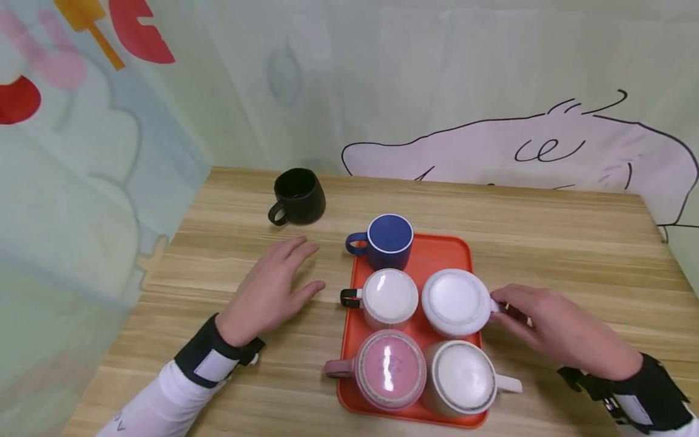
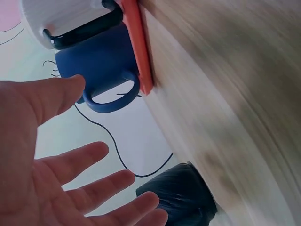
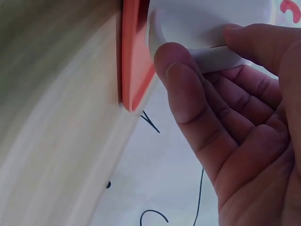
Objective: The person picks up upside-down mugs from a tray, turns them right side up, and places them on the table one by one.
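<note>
My right hand (image 1: pixel 557 325) pinches the handle of a white mug (image 1: pixel 457 300), which stands upside down on the right side of a red tray (image 1: pixel 442 247). In the right wrist view, thumb and fingers close around that white handle (image 3: pixel 214 59). My left hand (image 1: pixel 270 291) hovers left of the tray with fingers spread, holding nothing. Nearest to it are an upright black mug (image 1: pixel 306 203) on the table and, on the tray, an upside-down blue mug (image 1: pixel 390 240). The left wrist view shows the left thumb overlapping the blue mug (image 2: pixel 101 61).
Also upside down on the tray are a white mug with a black handle (image 1: pixel 390 296), a pink mug (image 1: pixel 391 369) and another white mug (image 1: pixel 464 376). Their handles stick out past the tray's sides. A printed cloth (image 1: pixel 437 73) hangs behind the wooden table (image 1: pixel 573 243).
</note>
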### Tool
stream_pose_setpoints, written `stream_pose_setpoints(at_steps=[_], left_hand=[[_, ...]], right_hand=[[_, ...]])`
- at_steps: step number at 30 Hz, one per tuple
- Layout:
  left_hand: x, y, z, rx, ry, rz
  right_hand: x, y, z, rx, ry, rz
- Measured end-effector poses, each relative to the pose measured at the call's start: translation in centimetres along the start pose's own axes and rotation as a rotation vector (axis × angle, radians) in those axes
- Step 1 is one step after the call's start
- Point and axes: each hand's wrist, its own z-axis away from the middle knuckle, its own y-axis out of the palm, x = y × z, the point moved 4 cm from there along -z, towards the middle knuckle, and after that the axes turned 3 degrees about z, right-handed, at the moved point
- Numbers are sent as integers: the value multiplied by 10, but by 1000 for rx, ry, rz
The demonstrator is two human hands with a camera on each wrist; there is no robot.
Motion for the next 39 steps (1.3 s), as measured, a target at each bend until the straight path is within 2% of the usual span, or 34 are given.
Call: stream_pose_setpoints(at_steps=[7,13,19,24,32,36,39], left_hand=[[-8,-6,-2,-16,4,41],[-18,-18,-8,-44,41,95],[-31,-31,-17,-74,99,160],[-44,-38,-25,-90,130,255],[-62,-40,-44,-106,134,497],[-72,-36,-54,-73,119,664],[-81,-30,-62,-35,108,786]], right_hand=[[0,-17,1,-55,-17,20],[0,-37,-3,-127,-23,25],[0,-57,-13,-217,-71,-18],[3,-66,-25,-269,-70,-71],[9,-69,-47,-421,-17,-249],[14,-66,-61,-475,-9,-358],[16,-64,-71,-496,-22,-496]])
